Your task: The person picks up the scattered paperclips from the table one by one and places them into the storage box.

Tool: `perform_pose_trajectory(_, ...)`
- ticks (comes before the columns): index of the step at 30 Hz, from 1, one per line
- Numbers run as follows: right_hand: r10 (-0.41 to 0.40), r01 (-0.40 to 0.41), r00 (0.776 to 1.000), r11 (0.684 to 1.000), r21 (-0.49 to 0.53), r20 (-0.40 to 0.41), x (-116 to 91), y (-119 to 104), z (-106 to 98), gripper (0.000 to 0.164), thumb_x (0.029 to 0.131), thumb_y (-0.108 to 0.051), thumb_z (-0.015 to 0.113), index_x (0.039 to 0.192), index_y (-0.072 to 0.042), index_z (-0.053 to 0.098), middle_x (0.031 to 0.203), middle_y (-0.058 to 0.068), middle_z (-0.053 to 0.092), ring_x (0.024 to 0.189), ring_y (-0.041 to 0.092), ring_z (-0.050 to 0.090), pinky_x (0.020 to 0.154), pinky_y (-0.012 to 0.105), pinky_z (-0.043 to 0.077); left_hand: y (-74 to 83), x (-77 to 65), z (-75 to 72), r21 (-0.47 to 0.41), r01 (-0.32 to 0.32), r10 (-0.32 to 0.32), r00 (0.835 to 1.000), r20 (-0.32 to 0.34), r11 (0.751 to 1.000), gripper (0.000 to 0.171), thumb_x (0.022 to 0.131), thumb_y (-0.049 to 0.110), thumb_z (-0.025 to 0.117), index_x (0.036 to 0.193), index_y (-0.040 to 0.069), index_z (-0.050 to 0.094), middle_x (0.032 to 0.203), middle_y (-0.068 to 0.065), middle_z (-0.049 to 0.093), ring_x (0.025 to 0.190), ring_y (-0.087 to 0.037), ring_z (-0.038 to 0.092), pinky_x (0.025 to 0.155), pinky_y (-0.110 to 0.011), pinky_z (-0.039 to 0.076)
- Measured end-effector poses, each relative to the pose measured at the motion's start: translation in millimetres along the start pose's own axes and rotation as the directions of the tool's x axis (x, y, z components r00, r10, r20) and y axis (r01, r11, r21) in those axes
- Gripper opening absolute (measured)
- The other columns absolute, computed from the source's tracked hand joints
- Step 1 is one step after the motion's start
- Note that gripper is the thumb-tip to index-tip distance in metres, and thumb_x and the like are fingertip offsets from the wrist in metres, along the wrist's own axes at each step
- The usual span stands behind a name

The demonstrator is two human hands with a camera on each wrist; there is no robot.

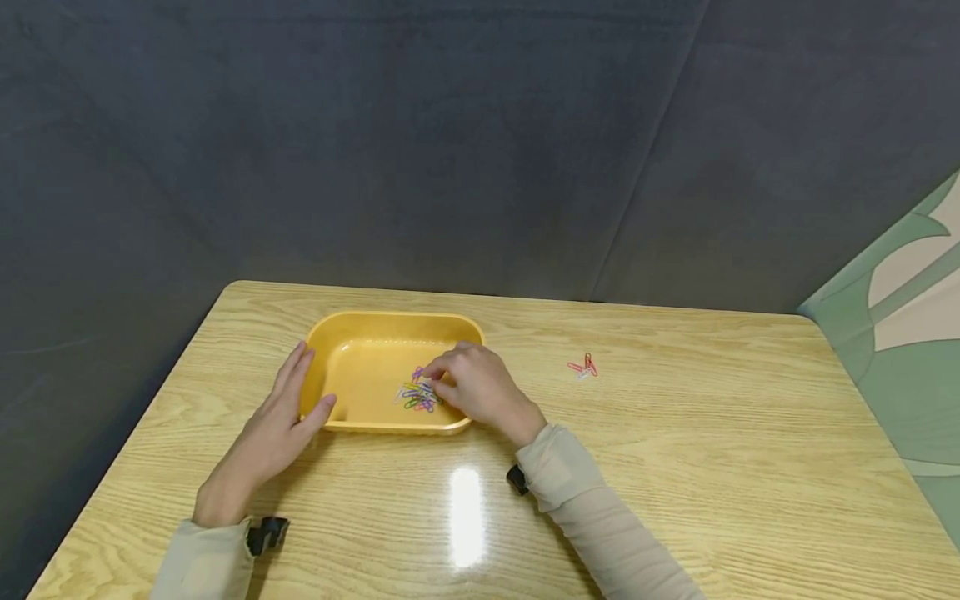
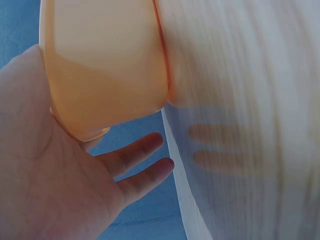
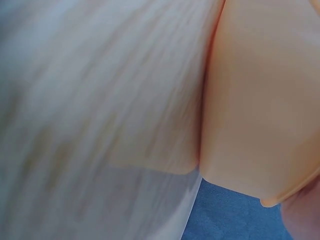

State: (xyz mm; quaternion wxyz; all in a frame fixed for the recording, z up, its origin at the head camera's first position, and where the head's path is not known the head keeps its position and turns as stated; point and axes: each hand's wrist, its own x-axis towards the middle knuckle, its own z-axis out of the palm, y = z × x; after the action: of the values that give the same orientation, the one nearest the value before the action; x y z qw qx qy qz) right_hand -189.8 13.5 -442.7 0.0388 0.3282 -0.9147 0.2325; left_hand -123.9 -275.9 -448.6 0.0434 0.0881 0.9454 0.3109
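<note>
A shallow yellow plastic tray (image 1: pixel 367 327) lies on the table, with a small heap of coloured paper clips (image 1: pixel 422 394) toward the right of its floor. My left hand (image 1: pixel 273 421) rests at its left end, the thumb over the near corner of the rim and the fingers stretched along the outer wall. In the left wrist view, two straight fingers (image 2: pixel 142 175) stand apart from the tray. Over the right rim reaches my right hand (image 1: pixel 476 383), bent fingers and thumb right at the clips; whether they pinch one I cannot tell.
To the right of the tray, a few loose paper clips (image 1: pixel 585 367), red, pink and white, lie on the wood-grain table (image 1: pixel 675 467). A dark cloth panel (image 1: pixel 450 167) rises behind the table's far edge. Green patterned fabric (image 1: pixel 900 333) borders the right side.
</note>
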Motion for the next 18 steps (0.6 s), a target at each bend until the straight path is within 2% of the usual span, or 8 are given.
perform_pose_trajectory(9,-0.001,0.001,1.000,1.000,0.021,-0.003,0.3,0.4,0.2,0.014,0.091,-0.015,0.071,0.103,-0.015,0.079,0.090,-0.006,0.075,0.079,0.012,0.058,0.067,0.025,0.045,0.5,-0.2,-1.4,0.000,0.001,-0.001,1.000,0.004,1.000,0.079,0.105,0.044,0.043,0.160,0.007,0.001,0.168,-0.008,-0.009,0.147,-0.050,0.022,0.104,-0.071,0.032)
perform_pose_trajectory(18,-0.009,0.010,1.000,0.999,0.046,-0.012,-0.3,0.9,-1.5,0.015,0.091,-0.014,0.070,0.104,-0.013,0.078,0.093,-0.004,0.076,0.083,0.014,0.061,0.072,0.028,0.049,-0.6,0.6,-0.3,-0.002,0.004,-0.004,1.000,-0.004,1.000,0.079,0.105,0.043,0.044,0.160,0.007,0.002,0.168,-0.009,-0.007,0.148,-0.049,0.019,0.106,-0.072,0.029)
